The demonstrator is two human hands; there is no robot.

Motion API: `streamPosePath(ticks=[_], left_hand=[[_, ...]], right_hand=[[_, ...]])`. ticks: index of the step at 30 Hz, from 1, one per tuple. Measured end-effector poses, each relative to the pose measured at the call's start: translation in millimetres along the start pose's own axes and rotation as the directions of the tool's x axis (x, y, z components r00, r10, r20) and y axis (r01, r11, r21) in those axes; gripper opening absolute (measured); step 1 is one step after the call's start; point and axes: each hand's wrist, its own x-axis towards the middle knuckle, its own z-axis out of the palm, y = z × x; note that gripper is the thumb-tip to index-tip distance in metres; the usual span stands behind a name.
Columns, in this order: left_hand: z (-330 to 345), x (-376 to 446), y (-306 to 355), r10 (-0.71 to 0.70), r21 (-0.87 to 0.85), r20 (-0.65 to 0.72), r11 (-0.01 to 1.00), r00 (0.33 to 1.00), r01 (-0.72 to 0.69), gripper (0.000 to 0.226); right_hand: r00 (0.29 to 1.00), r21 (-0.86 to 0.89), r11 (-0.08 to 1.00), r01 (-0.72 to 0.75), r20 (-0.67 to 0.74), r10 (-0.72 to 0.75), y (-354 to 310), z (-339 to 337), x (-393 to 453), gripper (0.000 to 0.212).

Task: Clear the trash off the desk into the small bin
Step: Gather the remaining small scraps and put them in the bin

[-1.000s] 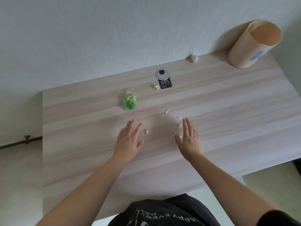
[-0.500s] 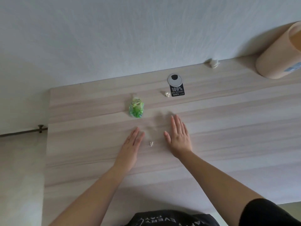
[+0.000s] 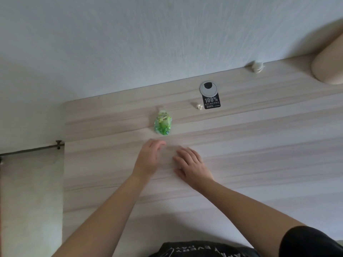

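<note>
My left hand (image 3: 148, 156) rests on its edge on the pale wooden desk (image 3: 259, 154), fingers loosely curved and holding nothing I can see. Close beside it, my right hand (image 3: 192, 164) lies flat, palm down on the desk. The tiny paper scraps seen earlier are hidden under or between the hands. A crumpled green wrapper (image 3: 163, 123) lies just beyond my left hand. Farther back are a small paper ball (image 3: 197, 106) and a larger white wad (image 3: 257, 66) by the wall. The beige bin (image 3: 328, 69) is at the far right, cut off by the frame edge.
A round grey cable grommet (image 3: 208, 88) with a black label (image 3: 211, 102) sits near the desk's back edge. The white wall runs along the back. The desk's left edge drops to the floor, where a thin pipe (image 3: 33, 150) runs.
Both hands have slid toward each other, the right one moving left across the scraps, which are now out of sight. The view has shifted, leaving the bin at the frame edge.
</note>
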Motion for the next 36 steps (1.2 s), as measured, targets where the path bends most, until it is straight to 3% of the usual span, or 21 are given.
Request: streamPosePath(ticks=[6,10,14,17,20,24,30,33,36], left_hand=[[-5,55,5,-0.034,0.186,-0.091,0.981,0.995,0.051,0.018],[7,81,9,-0.035,0.379,-0.046,0.924,0.998,0.049,0.031],[19,91,0,-0.185,0.519,0.073,0.846,0.980,0.121,0.057],[23,87,-9,-0.235,0.520,0.111,0.842,0.966,0.145,0.051],[25,74,-11,-0.191,0.541,0.123,0.835,0.974,0.096,0.037],[20,58,-13,-0.155,0.526,0.183,0.850,0.971,0.037,0.028],[9,29,-14,-0.066,0.441,0.125,0.898,0.990,0.004,0.015],[7,15,-9,-0.040,0.396,0.127,0.918,0.991,-0.013,0.015],[7,5,-1,-0.052,0.369,0.133,0.929,0.990,0.000,0.023]], right_hand=[[0.989,-0.063,0.989,-0.130,-0.079,0.125,0,3,-3,0.019],[0.984,-0.066,0.985,-0.162,-0.086,0.156,2,0,0,0.028],[0.990,-0.086,0.991,-0.107,-0.107,0.097,5,-5,5,0.035],[0.991,-0.101,0.995,-0.019,-0.132,0.006,9,-9,11,0.035],[0.994,-0.054,0.998,0.031,-0.099,-0.036,14,-19,20,0.039],[0.983,0.189,0.966,-0.175,-0.028,0.183,19,-41,35,0.047],[0.875,0.403,0.783,-0.475,0.122,0.468,36,-61,36,0.053],[0.827,0.485,0.692,-0.534,0.130,0.547,45,-66,30,0.045],[0.834,0.501,0.686,-0.528,0.155,0.529,53,-67,19,0.030]])
